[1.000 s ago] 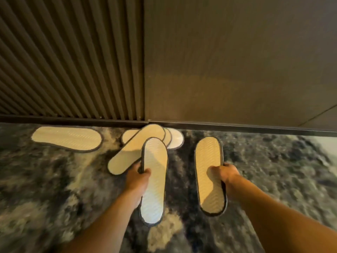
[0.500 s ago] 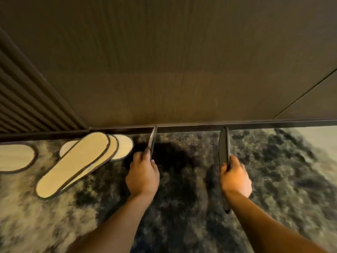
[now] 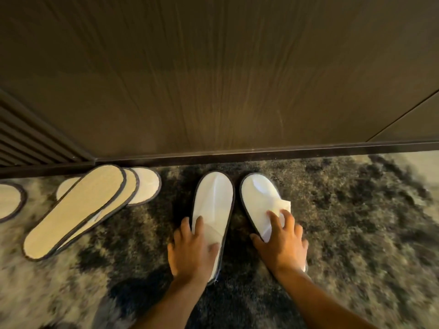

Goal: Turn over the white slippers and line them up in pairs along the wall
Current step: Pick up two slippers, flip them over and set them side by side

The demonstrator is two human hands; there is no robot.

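Two white slippers with dark trim lie right side up on the carpet, side by side, toes toward the wall. My left hand (image 3: 193, 248) rests on the heel half of the left slipper (image 3: 213, 198), fingers spread over its upper. My right hand (image 3: 282, 238) presses on the right slipper (image 3: 257, 198), fingers on its crumpled white upper. Both heels are hidden under my hands. To the left, a pile of slippers (image 3: 78, 210) lies sole up, overlapping at an angle. Another sole-up slipper (image 3: 9, 200) is cut off by the left edge.
A dark wooden wall (image 3: 225, 79) with a dark baseboard (image 3: 261, 151) runs across the back. A slatted panel (image 3: 26, 141) stands at the far left. The floor is a mottled dark and beige shaggy carpet (image 3: 356, 222), lighter at the far right.
I lifted two sole-up slippers, turned them on edge, and laid them down white side up near the wall. The view has shifted right, so the pile now sits at the left.
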